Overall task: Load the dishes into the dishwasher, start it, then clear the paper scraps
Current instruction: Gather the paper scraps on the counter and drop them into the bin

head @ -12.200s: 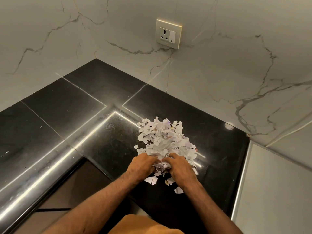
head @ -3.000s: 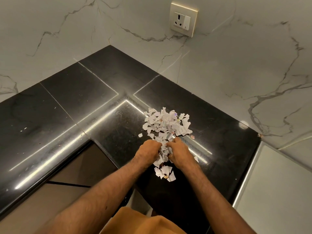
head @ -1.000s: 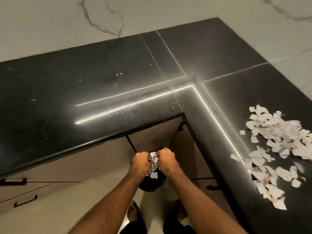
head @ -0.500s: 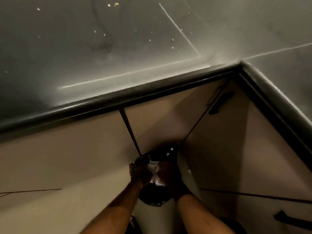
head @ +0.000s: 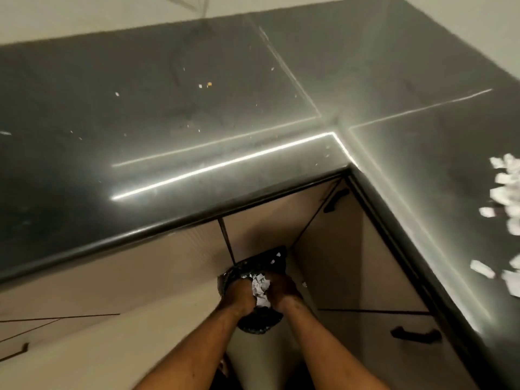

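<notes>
left hand (head: pixel 239 298), right hand (head: pixel 282 288) — clutching paper scraps (head: pixel 260 287)

Glossy dark stone, matt fronts, crinkled plastic.
Countertop (head: pixel 197 108): black polished stone, smooth, with bright glare streaks and pale seams. Wall (head: pixel 84 15) behind the countertop: pale, marble-veined. Cabinet fronts (head: pixel 126 277) below the countertop: beige, smooth, matt. Their handles (head: pixel 416 334): black, material unclear. Bin liner (head: pixel 260 323) below the countertop: black plastic, crinkled, faint shine. Paper scraps (head: pixel 260 287) below the countertop and on its right end: white, matt, crumpled.

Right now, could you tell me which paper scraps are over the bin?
The wad held between the left hand and right hand, over the black bin; the other scraps lie on the countertop.
</notes>
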Motion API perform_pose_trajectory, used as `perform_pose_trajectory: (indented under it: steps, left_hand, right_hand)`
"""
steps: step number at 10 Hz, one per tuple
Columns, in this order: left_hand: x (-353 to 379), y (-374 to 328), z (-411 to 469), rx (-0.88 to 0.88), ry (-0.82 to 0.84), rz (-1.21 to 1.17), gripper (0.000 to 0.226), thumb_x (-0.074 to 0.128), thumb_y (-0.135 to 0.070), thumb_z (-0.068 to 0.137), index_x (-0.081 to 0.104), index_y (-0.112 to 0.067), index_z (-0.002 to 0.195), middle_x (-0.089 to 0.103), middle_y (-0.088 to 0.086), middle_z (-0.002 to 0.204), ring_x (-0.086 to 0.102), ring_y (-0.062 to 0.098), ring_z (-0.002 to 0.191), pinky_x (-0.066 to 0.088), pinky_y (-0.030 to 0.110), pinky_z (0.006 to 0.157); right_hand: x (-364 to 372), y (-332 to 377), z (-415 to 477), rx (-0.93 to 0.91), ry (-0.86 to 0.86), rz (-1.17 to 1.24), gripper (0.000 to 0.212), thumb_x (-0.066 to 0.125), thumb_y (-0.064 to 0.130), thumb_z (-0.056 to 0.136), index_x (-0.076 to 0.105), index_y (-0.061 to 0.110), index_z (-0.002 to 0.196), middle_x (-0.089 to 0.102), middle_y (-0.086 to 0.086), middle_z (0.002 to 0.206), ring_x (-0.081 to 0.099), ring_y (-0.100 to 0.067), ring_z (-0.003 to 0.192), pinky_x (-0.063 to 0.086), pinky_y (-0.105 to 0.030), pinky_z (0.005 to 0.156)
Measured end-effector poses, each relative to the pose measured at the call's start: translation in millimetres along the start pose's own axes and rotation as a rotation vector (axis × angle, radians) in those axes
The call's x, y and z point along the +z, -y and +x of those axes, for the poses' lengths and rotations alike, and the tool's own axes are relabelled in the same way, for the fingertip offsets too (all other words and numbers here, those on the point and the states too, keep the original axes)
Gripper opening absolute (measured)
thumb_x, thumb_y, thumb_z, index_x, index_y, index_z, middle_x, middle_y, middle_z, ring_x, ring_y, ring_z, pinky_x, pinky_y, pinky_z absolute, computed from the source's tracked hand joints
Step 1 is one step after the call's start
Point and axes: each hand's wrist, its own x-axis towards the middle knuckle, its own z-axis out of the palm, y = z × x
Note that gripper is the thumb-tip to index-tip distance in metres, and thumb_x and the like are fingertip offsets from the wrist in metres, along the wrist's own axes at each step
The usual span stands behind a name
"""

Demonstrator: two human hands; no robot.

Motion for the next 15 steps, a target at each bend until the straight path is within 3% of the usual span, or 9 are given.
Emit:
perform_pose_trajectory:
  steps: [1, 3, 5, 7, 8, 9, 12, 14, 15]
  left_hand:
    - [-48.5, -40.7, -71.2, 0.072, 0.017, 0.07, 0.042, 0.057, -0.016, 0.102, 0.056, -0.006, 0.142, 0.057, 0.014, 0.145, 0.053, 0.03, 0.134, 0.041, 0.033, 0.112]
    - [-100.9, -95.8, -160.6, 0.24, 0.043, 0.319, 0.039, 0.055, -0.03, 0.1, 0.061, -0.012, 0.135, 0.062, 0.01, 0.135, 0.058, 0.029, 0.124, 0.046, 0.037, 0.106]
    - [-114.7, -136.1, -199.3, 0.343, 0.022, 0.342, 0.042, 0.065, -0.03, 0.088, 0.059, -0.019, 0.128, 0.064, 0.002, 0.122, 0.064, 0.026, 0.113, 0.055, 0.041, 0.097]
    - [-120.6, -218.9, -232.6, 0.642, -0.169, 0.342, 0.061, 0.062, -0.021, 0.087, 0.045, -0.013, 0.146, 0.054, 0.006, 0.132, 0.056, 0.027, 0.115, 0.052, 0.041, 0.101]
    - [-124.5, -271.7, -244.7, 0.792, -0.24, 0.433, 0.046, 0.057, -0.019, 0.093, 0.05, -0.013, 0.138, 0.052, 0.005, 0.126, 0.054, 0.024, 0.112, 0.052, 0.038, 0.097]
    - [-120.5, -311.1, -246.0, 0.8, -0.198, 0.5, 0.047, 0.059, -0.031, 0.098, 0.049, -0.015, 0.141, 0.048, 0.005, 0.14, 0.051, 0.027, 0.129, 0.048, 0.04, 0.107]
    - [-104.3, -381.3, -235.4, 0.57, 0.001, 0.697, 0.104, 0.072, -0.053, 0.09, 0.01, -0.015, 0.165, 0.003, 0.012, 0.172, 0.007, 0.032, 0.158, 0.023, 0.047, 0.127]
    - [-95.1, -432.0, -236.5, 0.427, 0.016, 0.919, 0.131, 0.088, -0.055, 0.072, 0.009, -0.003, 0.162, 0.027, 0.023, 0.164, 0.034, 0.043, 0.148, 0.039, 0.052, 0.117]
    - [-92.3, -453.2, -236.5, 0.435, 0.045, 1.031, 0.116, 0.089, -0.056, 0.07, 0.033, -0.002, 0.156, 0.04, 0.019, 0.156, 0.046, 0.04, 0.139, 0.047, 0.053, 0.11]
  right_hand:
    - [-63.4, 48.2, -96.9, -0.08, -0.004, -0.005, 0.037, 0.049, 0.017, 0.108, 0.059, 0.008, 0.142, 0.06, -0.011, 0.142, 0.059, -0.03, 0.128, 0.046, -0.013, 0.085]
    - [-133.8, 85.9, -197.4, -0.203, -0.058, -0.119, 0.035, 0.058, 0.021, 0.096, 0.065, 0.02, 0.13, 0.069, -0.008, 0.128, 0.065, -0.03, 0.116, 0.056, -0.04, 0.095]
    - [-174.9, 81.1, -253.1, -0.328, -0.152, -0.003, 0.056, 0.054, 0.018, 0.098, 0.045, 0.027, 0.152, 0.059, -0.003, 0.143, 0.057, -0.024, 0.131, 0.049, -0.04, 0.109]
    - [-235.8, 29.9, -301.3, -0.545, -0.531, -0.033, 0.062, 0.057, 0.016, 0.093, 0.046, 0.018, 0.154, 0.05, -0.003, 0.156, 0.045, -0.017, 0.145, 0.038, -0.039, 0.121]
    - [-261.6, -10.8, -316.5, -0.513, -0.65, -0.036, 0.059, 0.049, 0.033, 0.106, 0.033, 0.026, 0.162, 0.032, 0.003, 0.168, 0.025, -0.008, 0.156, 0.022, -0.033, 0.128]
    - [-278.3, -57.5, -320.0, -0.448, -0.552, -0.088, 0.061, 0.03, 0.054, 0.111, 0.016, 0.032, 0.167, 0.012, 0.01, 0.174, 0.004, 0.0, 0.158, 0.011, -0.036, 0.131]
    - [-331.0, -120.4, -314.8, -0.412, -0.58, 0.023, 0.054, 0.035, 0.043, 0.112, 0.023, 0.035, 0.165, 0.016, 0.014, 0.172, 0.007, 0.002, 0.157, 0.021, -0.038, 0.129]
    - [-323.1, -152.7, -346.0, -0.591, -0.519, -0.161, 0.052, 0.036, 0.043, 0.112, 0.031, 0.031, 0.163, 0.023, 0.013, 0.171, 0.013, 0.001, 0.157, 0.019, -0.034, 0.13]
    - [-322.7, -165.7, -345.0, -0.604, -0.481, -0.234, 0.054, 0.032, 0.046, 0.112, 0.028, 0.03, 0.164, 0.019, 0.012, 0.172, 0.007, 0.0, 0.158, 0.016, -0.036, 0.13]
